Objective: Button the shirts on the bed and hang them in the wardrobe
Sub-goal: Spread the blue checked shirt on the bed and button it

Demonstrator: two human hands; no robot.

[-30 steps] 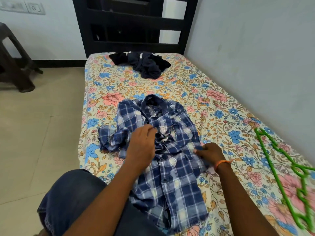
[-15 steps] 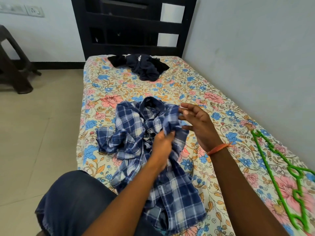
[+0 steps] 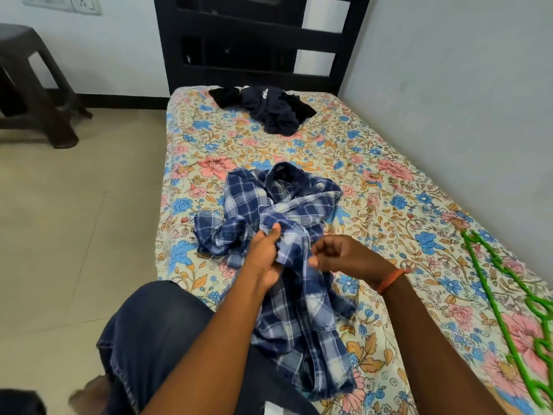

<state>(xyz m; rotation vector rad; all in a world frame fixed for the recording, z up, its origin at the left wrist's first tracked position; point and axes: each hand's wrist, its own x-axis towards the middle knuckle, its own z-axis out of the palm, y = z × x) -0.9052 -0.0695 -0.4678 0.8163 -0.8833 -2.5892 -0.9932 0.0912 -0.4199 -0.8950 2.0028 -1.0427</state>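
Blue checked shirt (image 3: pixel 287 265) crumpled on floral bed (image 3: pixel 389 187), left hand (image 3: pixel 264 256) gripping a fold of it, right hand (image 3: pixel 338 254) curled just beside, contact unclear, dark shirt (image 3: pixel 269 110) near headboard, white logo unreadable, green hangers (image 3: pixel 514 301) at right.

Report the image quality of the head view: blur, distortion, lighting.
Head view: soft, even room light, no glare or hard shadows; wide-angle distortion tilts the black headboard and bends the bed's edges; the green hangers at the right edge and the foot at the lower left are smeared by blur; the plaid shirt, left hand and right hand read fairly sharp.
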